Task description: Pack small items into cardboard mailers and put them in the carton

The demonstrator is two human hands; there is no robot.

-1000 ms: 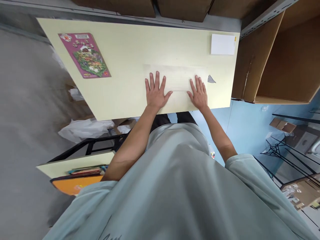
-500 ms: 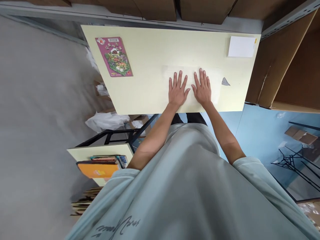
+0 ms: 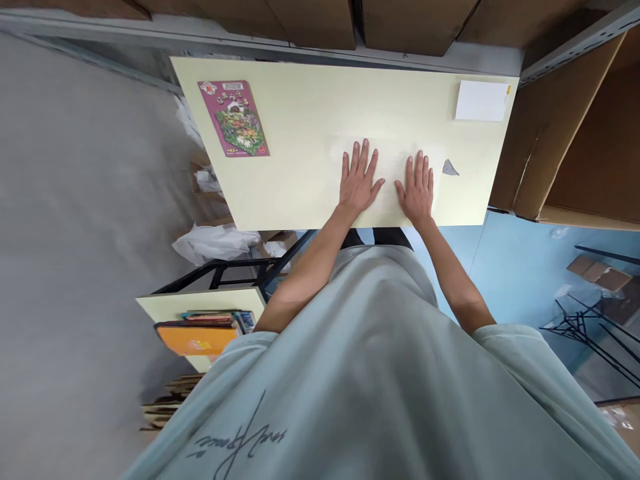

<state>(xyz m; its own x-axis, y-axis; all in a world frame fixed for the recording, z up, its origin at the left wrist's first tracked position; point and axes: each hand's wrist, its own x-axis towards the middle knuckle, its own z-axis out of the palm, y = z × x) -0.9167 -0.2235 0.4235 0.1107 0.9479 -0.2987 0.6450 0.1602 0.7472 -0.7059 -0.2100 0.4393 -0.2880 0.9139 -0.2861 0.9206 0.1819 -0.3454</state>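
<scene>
A thin clear sheet (image 3: 393, 150), its edges faint, lies on the pale yellow tabletop (image 3: 300, 107). My left hand (image 3: 358, 185) rests flat on it, fingers spread and thumb out to the right. Beside it, my right hand (image 3: 417, 192) also lies flat, over the right part of the sheet, its fingers only slightly apart. Neither hand grips anything. Just right of my right hand is a small grey triangular scrap (image 3: 450, 168). A purple book with a garden picture on its cover (image 3: 237, 119) lies at the table's left end. At the far right is a white rectangular stack (image 3: 481, 101), perhaps cards or paper.
Cardboard boxes (image 3: 315, 23) line a metal shelf behind the table. A large open carton (image 3: 547, 133) stands against the right end. To the lower left, a second small table (image 3: 160, 305) bears books and an orange folder (image 3: 197, 339). White plastic bags (image 3: 217, 243) lie below the left edge.
My right hand has slid to the right and slightly toward me, away from my left hand, with its fingers closer together. My left hand stays nearly in place. The view has shifted a little.
</scene>
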